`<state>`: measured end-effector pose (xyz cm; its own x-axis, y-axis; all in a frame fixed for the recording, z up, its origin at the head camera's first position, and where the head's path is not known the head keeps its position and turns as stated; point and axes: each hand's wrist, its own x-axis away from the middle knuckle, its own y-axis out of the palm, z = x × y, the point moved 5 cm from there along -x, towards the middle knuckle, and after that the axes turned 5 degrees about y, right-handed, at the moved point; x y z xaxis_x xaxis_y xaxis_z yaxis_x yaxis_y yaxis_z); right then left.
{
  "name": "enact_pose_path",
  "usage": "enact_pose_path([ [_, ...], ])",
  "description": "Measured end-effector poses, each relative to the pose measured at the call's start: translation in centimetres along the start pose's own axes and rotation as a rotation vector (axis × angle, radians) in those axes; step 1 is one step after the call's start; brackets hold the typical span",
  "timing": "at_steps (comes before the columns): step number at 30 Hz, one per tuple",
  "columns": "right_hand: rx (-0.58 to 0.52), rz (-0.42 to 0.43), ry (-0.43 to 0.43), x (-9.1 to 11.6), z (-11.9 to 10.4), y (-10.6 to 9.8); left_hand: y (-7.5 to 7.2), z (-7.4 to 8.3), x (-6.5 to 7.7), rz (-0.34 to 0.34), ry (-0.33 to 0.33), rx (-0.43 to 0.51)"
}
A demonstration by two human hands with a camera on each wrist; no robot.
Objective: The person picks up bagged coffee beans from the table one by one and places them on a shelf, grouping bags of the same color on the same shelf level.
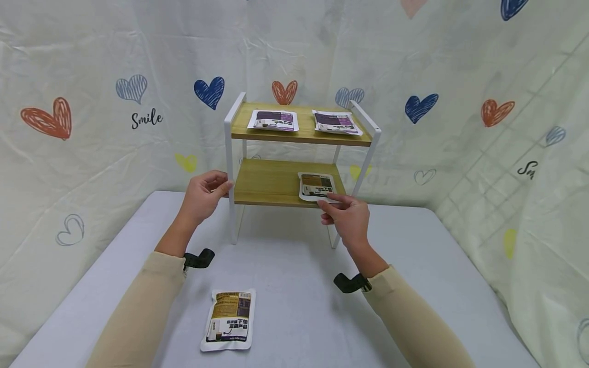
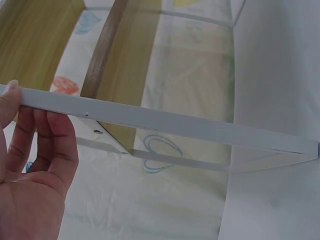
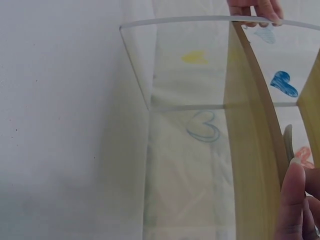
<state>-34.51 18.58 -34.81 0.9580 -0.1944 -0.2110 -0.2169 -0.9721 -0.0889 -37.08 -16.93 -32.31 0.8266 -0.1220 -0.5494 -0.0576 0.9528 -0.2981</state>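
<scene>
A small two-tier rack [image 1: 267, 184] with wooden boards and a white metal frame stands on the table. My left hand [image 1: 204, 194] holds the rack's left front post; in the left wrist view, thumb and fingers pinch that white post [image 2: 165, 120] from both sides. A flat white pouch with a brown and dark label [image 1: 315, 186] lies at the right of the lower board. At its front edge, my right hand [image 1: 350, 217] pinches it between thumb and fingers. Only a thin edge of the pouch [image 3: 288, 140] shows in the right wrist view.
Two spots on the upper board carry purple-labelled pouches, at left [image 1: 273, 121] and right [image 1: 337, 122]. Another brown-labelled pouch [image 1: 228, 319] lies on the white tabletop [image 1: 285, 286] near the front, between the forearms. A heart-printed cloth [image 1: 299, 46] hangs behind the table.
</scene>
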Motion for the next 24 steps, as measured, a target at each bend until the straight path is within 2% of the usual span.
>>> enact_pose_path([
  [13, 0.028, 0.014, -0.026, 0.2, 0.4, -0.1, 0.2, 0.3, 0.1, -0.004, -0.006, -0.004],
  [19, 0.040, -0.001, -0.049, 1.1, 0.4, -0.1, 0.2, 0.3, 0.0, -0.005, -0.003, -0.004],
  [24, 0.045, -0.031, -0.023, 2.1, 1.0, 0.2, 0.1, 0.4, 0.1, -0.005, -0.001, 0.008],
])
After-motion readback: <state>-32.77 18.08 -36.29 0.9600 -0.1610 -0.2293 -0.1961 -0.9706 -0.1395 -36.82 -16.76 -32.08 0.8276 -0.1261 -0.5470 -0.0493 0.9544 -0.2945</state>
